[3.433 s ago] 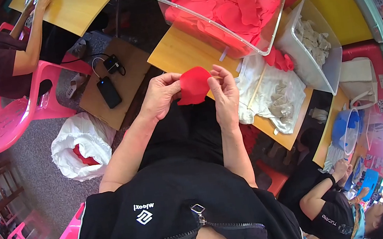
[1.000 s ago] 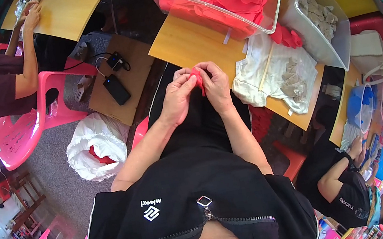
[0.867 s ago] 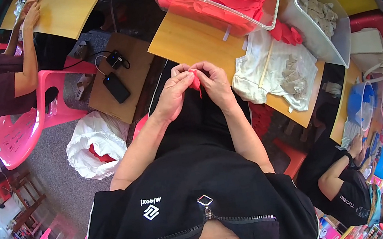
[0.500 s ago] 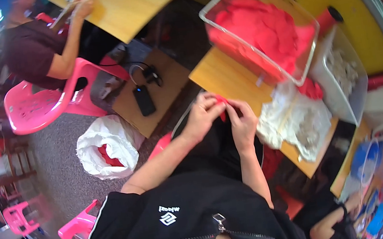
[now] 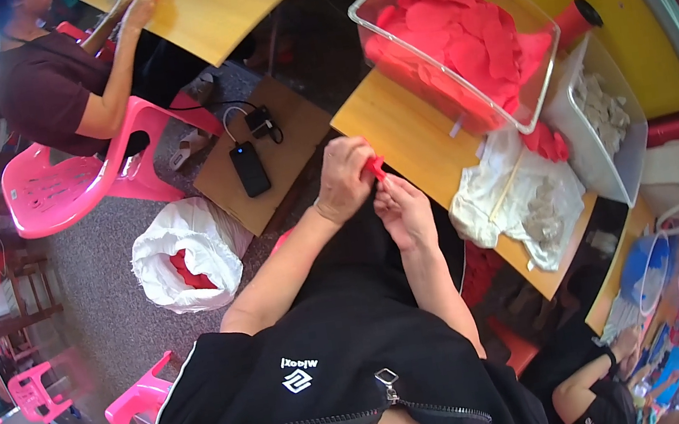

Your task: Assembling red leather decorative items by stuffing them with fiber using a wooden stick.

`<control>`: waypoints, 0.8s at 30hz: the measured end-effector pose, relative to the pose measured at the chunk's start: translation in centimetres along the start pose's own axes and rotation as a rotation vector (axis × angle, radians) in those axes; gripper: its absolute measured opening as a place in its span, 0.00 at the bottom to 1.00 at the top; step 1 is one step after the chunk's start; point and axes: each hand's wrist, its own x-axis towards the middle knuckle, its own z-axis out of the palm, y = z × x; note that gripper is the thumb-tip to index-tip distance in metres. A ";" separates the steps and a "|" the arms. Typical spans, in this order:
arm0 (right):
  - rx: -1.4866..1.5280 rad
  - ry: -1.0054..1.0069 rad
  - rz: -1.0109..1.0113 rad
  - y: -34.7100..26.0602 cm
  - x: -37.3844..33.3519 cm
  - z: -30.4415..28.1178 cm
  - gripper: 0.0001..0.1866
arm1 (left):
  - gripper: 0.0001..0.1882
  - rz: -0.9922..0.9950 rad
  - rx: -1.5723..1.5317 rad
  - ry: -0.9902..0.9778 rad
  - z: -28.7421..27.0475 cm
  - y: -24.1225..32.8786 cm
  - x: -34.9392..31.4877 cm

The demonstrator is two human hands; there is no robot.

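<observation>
Looking down from the head camera, I am seeing a black top (image 5: 327, 363) filling the near edge. Just beyond it, my left hand (image 5: 345, 179) and right hand (image 5: 403, 209) are closing their fingertips on a small, bunched red piece (image 5: 374, 166), which is sitting between them in mid-air. To the left, a white sack (image 5: 158, 278) is standing open on the floor, showing red inside. To the right, a white cloth (image 5: 473, 214) is lying on the wooden counter (image 5: 387, 121), with a thin stick (image 5: 508, 184) resting across it. Farther left, a black device (image 5: 250, 173) is lying on a brown board (image 5: 297, 135). Beyond the cloth, a clear bin (image 5: 441, 69) is holding many flat red pieces (image 5: 465, 26); right of it, a second bin (image 5: 612, 158) is holding pale pieces (image 5: 600, 107). Far left, another person (image 5: 49, 89) is sitting on a pink chair (image 5: 61, 196).
</observation>
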 end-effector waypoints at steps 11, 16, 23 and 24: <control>0.537 -0.011 0.365 0.7 0.1 0.0 0.07 | 0.11 -0.400 -0.410 -0.149 0.4 -0.2 -0.9; 0.660 -0.060 0.456 1.2 -0.5 0.1 0.07 | 0.11 -0.170 -0.285 -0.179 -0.1 -1.1 -0.8; 0.577 -0.037 0.435 1.3 -0.8 0.5 0.06 | 0.09 -0.360 -0.535 -0.321 -0.5 -0.8 -1.6; 0.545 -0.048 0.437 1.2 -0.9 0.6 0.06 | 0.09 -0.445 -0.618 -0.344 -0.5 -1.0 -2.0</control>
